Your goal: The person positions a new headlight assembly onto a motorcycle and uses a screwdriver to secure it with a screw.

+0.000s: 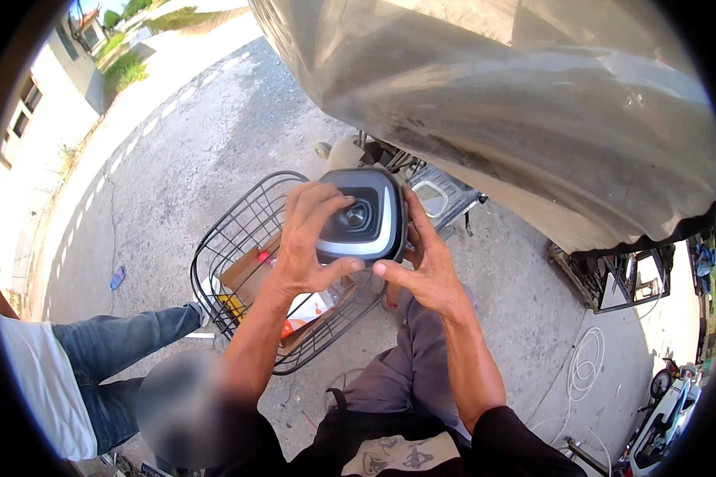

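In front of me, both hands hold a rounded-square headlight [367, 213] with a dark rim, a silver-white band and a round lens in its middle. My left hand [298, 238] lies over its left side, fingers bent across the front and thumb along the lower edge. Along its right side and bottom corner, my right hand [428, 262] clasps the housing, some fingertips hidden behind it. Beneath is a black wire basket [201, 238]. Inside it, partly covered by my left forearm, are brown cardboard [243, 274], a white-and-orange box [314, 308] and a yellow item [231, 306].
A large, dusty translucent sheet [485, 135] hangs overhead at right. Beyond the headlight sits a metal rack [453, 195]. A person in jeans [107, 350] stands at left. Coiled white hose [587, 362] and a metal frame [612, 278] are on the right.
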`<act>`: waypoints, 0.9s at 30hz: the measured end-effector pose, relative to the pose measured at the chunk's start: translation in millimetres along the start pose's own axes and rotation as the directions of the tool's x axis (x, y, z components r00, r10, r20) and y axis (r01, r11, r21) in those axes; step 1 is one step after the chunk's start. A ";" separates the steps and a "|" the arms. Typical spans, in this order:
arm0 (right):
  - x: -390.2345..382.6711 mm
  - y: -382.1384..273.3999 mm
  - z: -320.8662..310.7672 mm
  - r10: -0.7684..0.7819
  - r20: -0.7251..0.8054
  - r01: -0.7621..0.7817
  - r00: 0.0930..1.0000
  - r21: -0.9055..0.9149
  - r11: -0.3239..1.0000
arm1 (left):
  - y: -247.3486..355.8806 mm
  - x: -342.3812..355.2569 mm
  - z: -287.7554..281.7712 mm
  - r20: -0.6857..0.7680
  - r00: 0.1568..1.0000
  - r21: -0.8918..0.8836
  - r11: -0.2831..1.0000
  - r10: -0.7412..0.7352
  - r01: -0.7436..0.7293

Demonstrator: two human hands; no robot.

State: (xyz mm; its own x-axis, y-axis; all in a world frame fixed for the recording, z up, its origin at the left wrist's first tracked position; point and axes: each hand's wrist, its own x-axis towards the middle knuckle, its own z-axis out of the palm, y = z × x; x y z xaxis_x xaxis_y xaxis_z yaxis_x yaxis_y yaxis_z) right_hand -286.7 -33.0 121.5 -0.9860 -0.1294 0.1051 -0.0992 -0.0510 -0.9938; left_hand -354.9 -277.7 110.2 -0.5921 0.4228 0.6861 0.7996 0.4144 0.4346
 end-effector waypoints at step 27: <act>1.4 10.3 20.1 -0.146 -0.163 0.111 0.976 -0.206 0.972 | -18.4 24.0 -10.4 0.111 0.983 -0.105 0.982 -0.145 0.156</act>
State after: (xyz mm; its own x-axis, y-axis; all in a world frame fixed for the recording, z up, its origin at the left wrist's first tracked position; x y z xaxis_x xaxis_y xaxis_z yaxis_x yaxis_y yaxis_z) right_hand -286.3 -53.6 112.2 -0.9694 0.0431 0.2418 -0.2338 0.1396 -0.9622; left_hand -382.8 -283.5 124.7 -0.7090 0.4452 0.5469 0.7033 0.3883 0.5955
